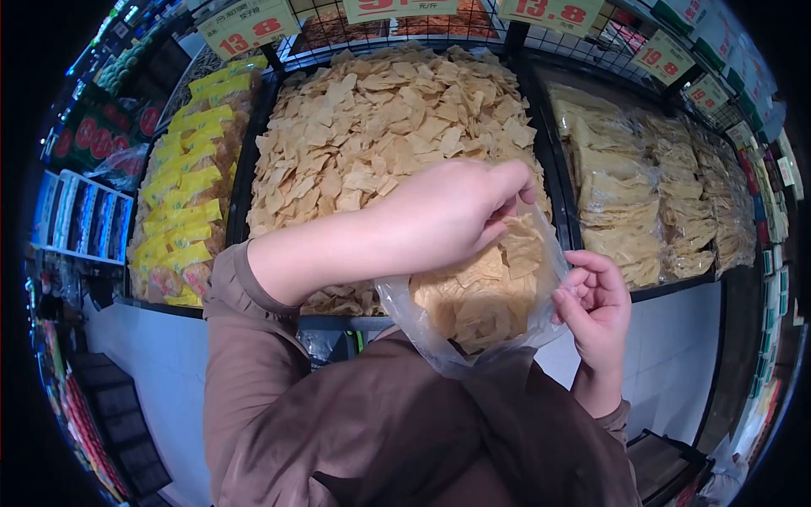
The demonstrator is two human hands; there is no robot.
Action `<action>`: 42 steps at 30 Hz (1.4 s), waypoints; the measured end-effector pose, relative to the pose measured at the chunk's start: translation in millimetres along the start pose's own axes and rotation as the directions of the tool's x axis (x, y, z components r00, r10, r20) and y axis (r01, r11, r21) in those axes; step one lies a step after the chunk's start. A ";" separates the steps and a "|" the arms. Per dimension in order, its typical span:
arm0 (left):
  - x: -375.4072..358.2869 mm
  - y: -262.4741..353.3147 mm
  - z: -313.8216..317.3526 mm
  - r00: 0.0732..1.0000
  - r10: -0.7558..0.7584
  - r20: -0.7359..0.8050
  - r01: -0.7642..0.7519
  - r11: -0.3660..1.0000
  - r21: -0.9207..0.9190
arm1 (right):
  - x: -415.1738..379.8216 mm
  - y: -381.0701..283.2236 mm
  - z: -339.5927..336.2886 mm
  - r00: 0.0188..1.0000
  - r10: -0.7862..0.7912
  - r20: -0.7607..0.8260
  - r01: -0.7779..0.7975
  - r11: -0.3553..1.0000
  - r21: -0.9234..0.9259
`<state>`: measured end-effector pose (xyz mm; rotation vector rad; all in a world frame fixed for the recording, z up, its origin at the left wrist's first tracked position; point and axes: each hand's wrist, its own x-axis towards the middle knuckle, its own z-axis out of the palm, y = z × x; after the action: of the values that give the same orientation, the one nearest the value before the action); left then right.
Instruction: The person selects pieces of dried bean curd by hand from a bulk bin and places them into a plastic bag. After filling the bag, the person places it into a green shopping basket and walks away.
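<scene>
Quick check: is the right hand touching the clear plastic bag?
Touching. The head view shows the right hand at the right edge of the clear plastic bag, its thumb against the film.

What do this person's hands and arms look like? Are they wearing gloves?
No gloves! The left hand and the right hand are both bare, and I can't see any rings, watch or bracelet. The left sleeve and right sleeve are plain brown, with gathered cuffs. The left one leaves lots of forearm uncovered.
</scene>
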<state>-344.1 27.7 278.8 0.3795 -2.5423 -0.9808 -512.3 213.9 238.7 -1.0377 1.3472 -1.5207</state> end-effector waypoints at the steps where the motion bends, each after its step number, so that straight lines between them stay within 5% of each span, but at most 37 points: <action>1: 0.1 -1.3 -1.1 1.000 0.002 0.007 -0.002 1.000 -0.002 | -0.5 1.0 -1.5 1.000 -0.006 -0.003 0.006 1.000 0.002; 3: -4.1 -6.5 -6.3 0.922 0.387 -0.014 -0.383 0.918 0.105 | -1.9 2.2 -2.9 1.000 -0.006 -0.009 0.006 1.000 0.007; 4: -8.0 -3.4 -12.3 0.911 0.371 0.181 -0.390 0.917 0.081 | -2.1 1.6 -3.0 1.000 0.006 -0.021 -0.006 1.000 0.006; 7: -24.1 -2.1 -12.6 0.864 0.421 0.276 -0.463 0.880 0.108 | -1.3 1.5 -3.8 1.000 0.007 -0.025 -0.007 1.000 0.005; 12: -41.8 -2.5 -13.8 0.862 0.290 0.416 -0.396 0.897 0.194 | 0.6 2.8 -2.6 1.000 -0.009 -0.001 0.009 1.000 0.012; 17: -45.3 4.3 -12.8 0.920 0.282 0.273 -0.335 0.926 0.173 | 3.4 2.2 0.6 1.000 0.017 0.002 -0.017 1.000 0.008; 27: -36.6 -2.9 5.0 0.905 0.315 0.285 -0.387 0.889 0.246 | 1.9 1.0 5.5 0.999 0.041 0.004 -0.041 0.999 -0.007; 29: -39.5 -1.9 -16.5 0.920 0.375 0.114 -0.390 0.903 0.179 | -2.1 2.1 2.3 0.993 0.063 -0.102 -0.065 0.998 -0.014; 32: -55.7 -23.6 -58.6 0.903 0.270 -0.333 -0.219 0.959 0.182 | -5.8 8.7 -5.7 0.989 0.018 -0.148 -0.025 0.999 -0.048; 34: -76.8 -68.1 -75.0 0.819 0.010 -0.574 0.056 0.994 0.096 | -7.0 9.9 -6.8 0.990 0.015 -0.142 -0.023 0.998 -0.060; 36: -105.9 -120.3 -78.2 0.679 -0.387 -0.625 0.383 0.912 -0.149 | -7.6 10.5 -10.3 0.989 0.011 -0.148 -0.025 0.996 -0.089; 38: -142.5 -158.3 -72.4 0.651 -0.538 -0.535 0.700 0.698 0.149 | -5.8 9.4 -7.6 0.988 0.015 -0.152 -0.027 0.997 -0.072; 42: -182.1 -165.1 -35.2 0.517 -0.743 -0.425 0.856 0.434 0.280 | -1.5 8.4 -4.0 0.989 0.016 -0.145 -0.028 0.997 -0.078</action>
<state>-148.6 -42.0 142.7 1.9025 -2.2669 -0.4691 -515.2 215.9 229.9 -0.9731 1.5257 -1.5612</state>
